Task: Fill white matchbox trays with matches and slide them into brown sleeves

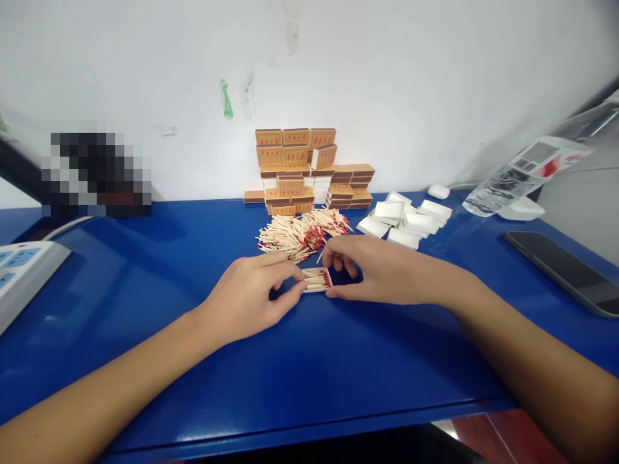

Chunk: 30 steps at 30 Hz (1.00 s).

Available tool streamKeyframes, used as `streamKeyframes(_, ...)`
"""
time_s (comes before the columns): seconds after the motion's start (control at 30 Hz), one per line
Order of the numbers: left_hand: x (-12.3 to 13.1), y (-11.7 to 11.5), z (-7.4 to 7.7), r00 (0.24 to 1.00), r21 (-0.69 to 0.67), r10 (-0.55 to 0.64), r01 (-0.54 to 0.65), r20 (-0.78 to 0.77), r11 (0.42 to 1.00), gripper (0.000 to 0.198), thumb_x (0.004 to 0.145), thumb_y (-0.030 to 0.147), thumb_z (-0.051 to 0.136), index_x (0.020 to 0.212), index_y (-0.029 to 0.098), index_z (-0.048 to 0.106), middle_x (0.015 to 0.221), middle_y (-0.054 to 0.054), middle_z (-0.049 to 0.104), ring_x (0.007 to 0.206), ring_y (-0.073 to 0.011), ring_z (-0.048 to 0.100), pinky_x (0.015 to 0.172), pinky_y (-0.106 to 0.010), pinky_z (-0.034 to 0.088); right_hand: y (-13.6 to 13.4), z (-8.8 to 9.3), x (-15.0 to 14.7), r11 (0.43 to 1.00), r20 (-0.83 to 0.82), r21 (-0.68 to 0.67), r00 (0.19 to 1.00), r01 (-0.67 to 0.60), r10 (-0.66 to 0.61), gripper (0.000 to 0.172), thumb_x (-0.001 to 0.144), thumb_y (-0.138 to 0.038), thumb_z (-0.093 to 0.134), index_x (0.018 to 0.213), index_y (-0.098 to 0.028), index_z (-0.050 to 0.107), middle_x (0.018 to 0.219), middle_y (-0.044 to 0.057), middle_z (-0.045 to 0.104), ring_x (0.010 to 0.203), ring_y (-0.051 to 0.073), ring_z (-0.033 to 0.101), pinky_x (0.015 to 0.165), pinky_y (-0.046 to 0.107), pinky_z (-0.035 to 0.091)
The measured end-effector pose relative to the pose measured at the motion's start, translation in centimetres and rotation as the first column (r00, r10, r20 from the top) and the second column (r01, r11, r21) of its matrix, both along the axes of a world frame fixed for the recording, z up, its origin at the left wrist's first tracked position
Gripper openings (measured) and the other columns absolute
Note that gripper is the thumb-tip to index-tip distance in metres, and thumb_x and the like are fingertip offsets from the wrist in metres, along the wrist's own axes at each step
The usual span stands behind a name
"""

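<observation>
A small white matchbox tray [317,280] filled with red-tipped matches lies on the blue table [300,361]. My left hand [251,293] pinches its left end between thumb and fingers. My right hand [374,269] curls round its right end, thumb along the near side. Just behind lies a loose heap of matches [302,232]. Behind that stands a stack of orange matchboxes [309,171] against the wall. To the right is a pile of empty white trays [406,219].
A white power strip [22,270] sits at the left table edge. A dark phone [565,270] lies at the right. A clear plastic bag [527,171] and a small white case [438,191] are at the back right.
</observation>
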<state>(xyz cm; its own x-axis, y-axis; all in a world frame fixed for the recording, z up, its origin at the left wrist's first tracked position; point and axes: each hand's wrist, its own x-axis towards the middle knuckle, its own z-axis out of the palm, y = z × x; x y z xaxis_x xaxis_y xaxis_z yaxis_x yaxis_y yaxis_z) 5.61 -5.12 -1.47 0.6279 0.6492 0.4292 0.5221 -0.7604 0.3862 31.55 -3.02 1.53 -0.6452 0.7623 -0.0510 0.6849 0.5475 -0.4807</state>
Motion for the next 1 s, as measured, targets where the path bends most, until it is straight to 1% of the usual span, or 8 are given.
streamKeyframes(0.2,-0.11,0.02,-0.04,0.999,-0.067,-0.015,0.013,-0.028,0.998,0.010,0.098,0.021,0.064,0.093,0.019,0.073,0.071,0.004,0.053,0.062,-0.0105,0.049,0.059,-0.026,0.036,-0.11,-0.05,-0.24,1.000,-0.018,-0.010,1.000,-0.006,0.006,0.031,0.086,-0.044,0.077,0.102,-0.022,0.062,0.091,0.003,0.067,0.076,0.018,0.058,0.064,0.030,0.042)
streamKeyframes(0.37,-0.17,0.15,-0.22,0.999,-0.068,-0.025,0.023,-0.025,0.997,0.011,0.100,0.023,0.064,0.097,0.019,0.074,0.073,0.003,0.054,0.064,-0.0107,0.050,0.060,-0.025,0.037,-0.16,-0.06,-0.18,1.000,-0.022,-0.011,1.000,-0.014,0.014,0.030,0.087,-0.045,0.076,0.100,-0.022,0.061,0.091,0.002,0.068,0.076,0.017,0.058,0.063,0.030,0.042)
streamKeyframes(0.53,-0.14,0.09,-0.28,0.997,-0.057,-0.051,0.049,-0.049,0.997,0.017,0.102,0.026,0.061,0.101,0.020,0.077,0.078,0.001,0.056,0.067,-0.0115,0.053,0.059,-0.025,0.038,-0.14,-0.12,-0.19,0.999,-0.029,0.000,0.999,-0.036,0.036,0.030,0.088,-0.044,0.075,0.101,-0.022,0.060,0.093,0.003,0.069,0.078,0.018,0.060,0.065,0.030,0.042)
streamKeyframes(0.7,-0.13,0.03,0.05,0.998,-0.036,-0.006,0.004,-0.057,0.999,0.017,0.101,0.028,0.063,0.111,0.020,0.075,0.080,0.001,0.059,0.065,-0.0114,0.054,0.059,-0.026,0.040,-0.19,-0.21,-0.22,0.999,-0.035,-0.012,0.999,-0.037,0.037,0.031,0.088,-0.045,0.076,0.101,-0.022,0.060,0.092,0.002,0.068,0.077,0.018,0.059,0.064,0.030,0.041)
streamKeyframes(0.87,-0.18,0.08,-0.01,0.993,-0.001,0.017,-0.018,-0.114,1.000,0.020,0.102,0.029,0.060,0.113,0.020,0.074,0.084,0.000,0.062,0.069,-0.0124,0.057,0.062,-0.027,0.043,-0.28,-0.15,-0.29,1.000,-0.028,-0.012,0.999,-0.027,0.027,0.030,0.088,-0.046,0.075,0.101,-0.022,0.060,0.090,0.002,0.067,0.076,0.018,0.058,0.064,0.031,0.041)
streamKeyframes(1.0,-0.16,0.11,0.05,0.994,0.039,0.059,-0.056,-0.094,0.998,0.019,0.101,0.029,0.059,0.108,0.018,0.073,0.081,0.000,0.062,0.067,-0.0126,0.056,0.063,-0.027,0.042,-0.20,-0.18,-0.30,0.999,-0.034,-0.013,0.999,-0.037,0.037,0.030,0.088,-0.044,0.075,0.101,-0.022,0.060,0.092,0.003,0.068,0.077,0.018,0.059,0.065,0.031,0.041)
